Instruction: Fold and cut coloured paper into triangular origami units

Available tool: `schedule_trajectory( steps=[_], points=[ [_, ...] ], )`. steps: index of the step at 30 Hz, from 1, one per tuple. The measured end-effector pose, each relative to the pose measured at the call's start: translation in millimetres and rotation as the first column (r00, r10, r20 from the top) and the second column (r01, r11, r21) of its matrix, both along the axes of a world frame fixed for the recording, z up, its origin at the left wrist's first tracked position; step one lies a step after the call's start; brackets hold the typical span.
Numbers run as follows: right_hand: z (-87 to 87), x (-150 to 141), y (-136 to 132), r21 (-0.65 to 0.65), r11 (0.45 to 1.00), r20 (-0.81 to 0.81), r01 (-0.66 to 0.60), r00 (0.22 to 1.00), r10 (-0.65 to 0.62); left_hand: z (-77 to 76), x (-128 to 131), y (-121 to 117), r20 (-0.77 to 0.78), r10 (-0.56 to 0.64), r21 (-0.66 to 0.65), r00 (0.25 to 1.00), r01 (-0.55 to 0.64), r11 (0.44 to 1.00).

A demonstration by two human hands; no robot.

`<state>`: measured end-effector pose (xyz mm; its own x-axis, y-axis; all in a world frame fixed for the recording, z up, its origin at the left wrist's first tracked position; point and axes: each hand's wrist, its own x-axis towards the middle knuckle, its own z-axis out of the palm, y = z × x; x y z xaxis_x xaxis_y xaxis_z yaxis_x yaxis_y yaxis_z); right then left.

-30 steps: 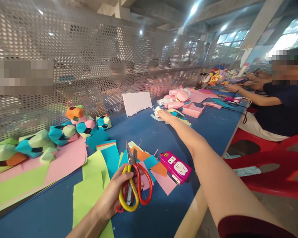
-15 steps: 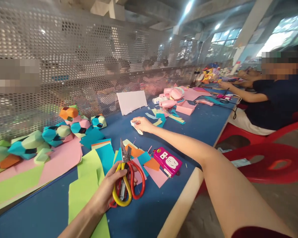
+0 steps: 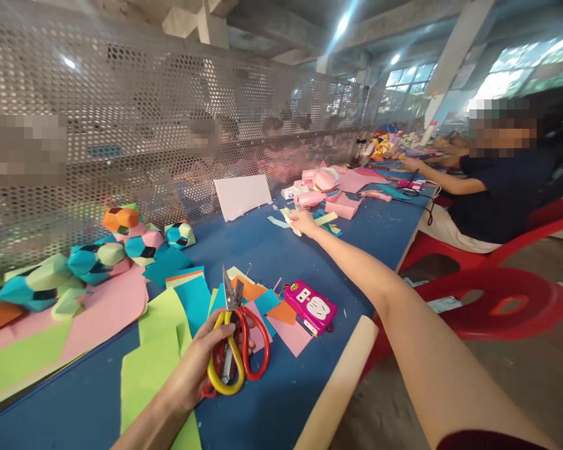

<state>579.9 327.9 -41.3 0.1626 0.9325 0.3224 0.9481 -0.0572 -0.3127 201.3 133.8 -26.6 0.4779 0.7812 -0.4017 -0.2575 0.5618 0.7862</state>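
Observation:
My left hand [image 3: 194, 362] is closed around scissors [image 3: 234, 347] with one yellow and one red handle, blades pointing up, above green paper [image 3: 157, 362] at the table's near edge. My right arm stretches far out over the blue table [image 3: 263, 250]. My right hand [image 3: 303, 222] is closed on a small white thing [image 3: 291, 225], next to cut paper strips [image 3: 326, 220]. What the white thing is I cannot make out.
A pink device [image 3: 310, 306] lies on paper scraps near the scissors. Folded paper balls [image 3: 98, 253] line the perforated metal screen [image 3: 169, 125] on the left. A white card [image 3: 243, 195] leans on it. Another person [image 3: 502, 181] sits on red chairs [image 3: 497, 294] at right.
My right hand pulled back toward me with the white thing, then reached out again to the paper strips. The left hand kept hold of the scissors, almost still.

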Motion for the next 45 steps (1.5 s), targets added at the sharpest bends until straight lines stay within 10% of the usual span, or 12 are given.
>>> schedule_trajectory(
  steps=[7,21,32,45],
  points=[
    [-5.0,-29,31,0.095,0.975,-0.394,-0.202,0.892,0.223,-0.3,-1,1,0.005,-0.027,0.005,1.000,0.027,1.000],
    [-19.5,-65,-17,-0.120,0.983,-0.271,-0.136,0.958,0.099,3.1,1,0,0.073,-0.039,-0.013,0.997,0.040,0.999],
    [-0.8,-119,21,0.004,0.952,-0.422,-0.307,0.862,0.280,3.8,-1,-4,0.081,-0.073,0.035,0.994,0.070,0.997],
    [-15.5,-126,-37,0.027,0.830,0.019,-0.557,0.830,0.557,2.9,0,-3,0.099,-0.075,0.009,0.992,0.074,0.997]
  ],
)
